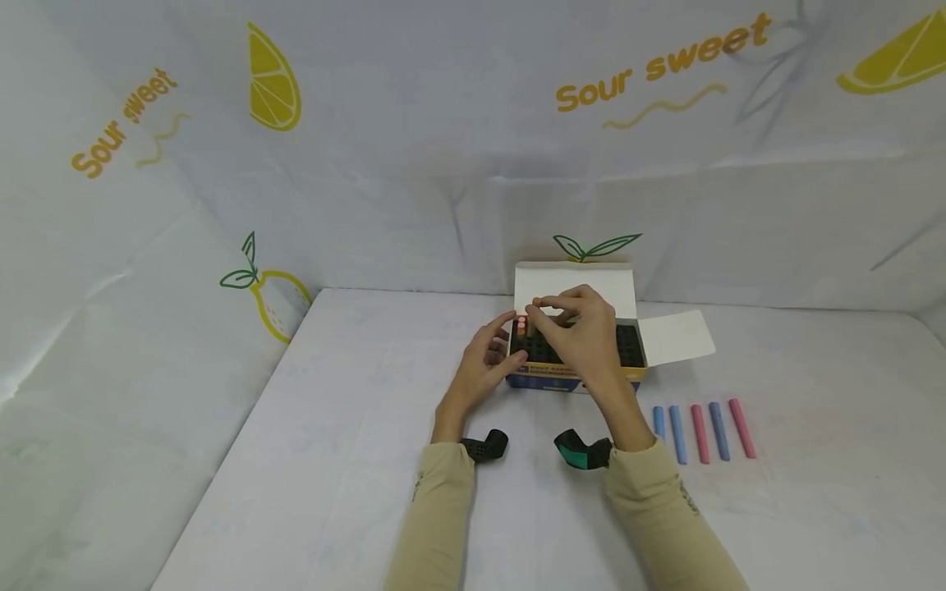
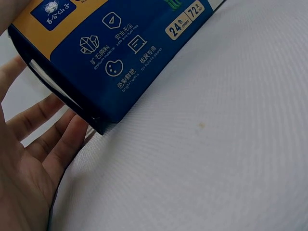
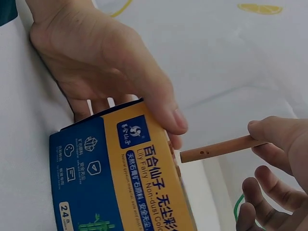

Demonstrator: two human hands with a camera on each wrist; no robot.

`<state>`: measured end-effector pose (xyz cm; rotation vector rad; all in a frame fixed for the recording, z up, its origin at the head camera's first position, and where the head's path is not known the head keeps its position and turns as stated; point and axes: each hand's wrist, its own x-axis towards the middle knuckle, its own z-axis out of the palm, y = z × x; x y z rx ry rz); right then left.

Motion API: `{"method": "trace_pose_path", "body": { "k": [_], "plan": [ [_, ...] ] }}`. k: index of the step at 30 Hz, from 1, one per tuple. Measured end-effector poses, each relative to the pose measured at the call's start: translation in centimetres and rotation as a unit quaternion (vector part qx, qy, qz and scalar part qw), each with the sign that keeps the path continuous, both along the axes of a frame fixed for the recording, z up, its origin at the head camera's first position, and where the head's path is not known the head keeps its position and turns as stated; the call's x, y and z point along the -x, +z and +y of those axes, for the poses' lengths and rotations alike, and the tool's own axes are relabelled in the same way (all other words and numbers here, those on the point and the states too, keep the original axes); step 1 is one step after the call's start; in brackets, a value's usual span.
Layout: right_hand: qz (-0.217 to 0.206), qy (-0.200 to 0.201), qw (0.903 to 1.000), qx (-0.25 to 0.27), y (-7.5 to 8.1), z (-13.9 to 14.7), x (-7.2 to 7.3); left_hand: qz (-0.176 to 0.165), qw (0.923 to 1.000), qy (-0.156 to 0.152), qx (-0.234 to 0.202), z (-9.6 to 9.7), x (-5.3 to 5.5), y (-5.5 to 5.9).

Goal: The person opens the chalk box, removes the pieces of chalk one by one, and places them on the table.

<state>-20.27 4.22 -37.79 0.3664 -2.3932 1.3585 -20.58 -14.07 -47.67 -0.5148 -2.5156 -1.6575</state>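
An open box of chalk point(image 1: 543, 381), blue and yellow, stands at the middle back with a black slotted insert inside. My left hand point(image 1: 479, 365) grips its left end, thumb on the near top edge and fingers around the side. In the right wrist view my right hand point(image 3: 284, 154) pinches an orange-brown chalk stick point(image 3: 216, 150) by its upper end. The stick's lower end hangs over the box's left part, close to the left thumb. A few pink and orange chalks point(image 1: 521, 326) stand in the insert's left end. The right hand hides part of the insert.
Several loose chalks lie on the white table to the right of the box, among them a pink chalk point(image 1: 742, 428) and a blue chalk point(image 1: 719, 431). The box's lid point(image 1: 576, 279) stands up at the back, and a side flap point(image 1: 676, 336) sticks out right.
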Motion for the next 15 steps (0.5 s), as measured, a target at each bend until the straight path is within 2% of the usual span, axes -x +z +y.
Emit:
{"method": "trace_pose_path", "body": {
  "k": [6,15],
  "plan": [
    [0.01,-0.001,0.9999,0.004,0.5,0.5,-1.0,0.0,1.0,-0.003,-0.002,0.1,0.0,0.2],
    [0.031,-0.007,0.9995,0.008,0.4,1.7,-2.7,-0.003,1.0,-0.001,-0.001,0.1,-0.2,0.0]
  ]
}}
